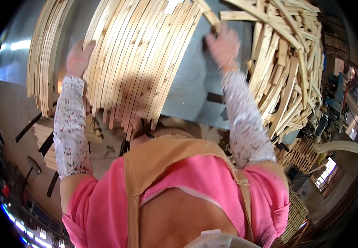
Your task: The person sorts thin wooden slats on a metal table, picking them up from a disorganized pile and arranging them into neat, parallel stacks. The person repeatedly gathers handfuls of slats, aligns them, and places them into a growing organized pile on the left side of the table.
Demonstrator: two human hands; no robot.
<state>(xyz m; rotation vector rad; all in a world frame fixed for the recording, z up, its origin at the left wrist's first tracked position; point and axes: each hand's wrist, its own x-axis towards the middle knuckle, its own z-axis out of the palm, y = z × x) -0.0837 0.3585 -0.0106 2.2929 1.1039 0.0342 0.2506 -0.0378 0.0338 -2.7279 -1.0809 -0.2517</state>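
A broad row of pale wooden strips (133,53) lies side by side on a grey metal table (191,74), their near ends uneven and jutting past its edge. Against the row's left side rests my left hand (79,58), fingers apart and touching the outermost strip. My right hand (224,46) is over the metal to the right of the row. Its fingers close on the near end of a single wooden strip (207,13), which slants away to the far left; the fingertips are slightly blurred.
A narrower stack of strips (46,53) stands at the left. On the right, a large jumbled heap of wooden offcuts (284,70) rises beside my right forearm. More stacked wood (297,155) and a pale hose (340,148) are at the lower right.
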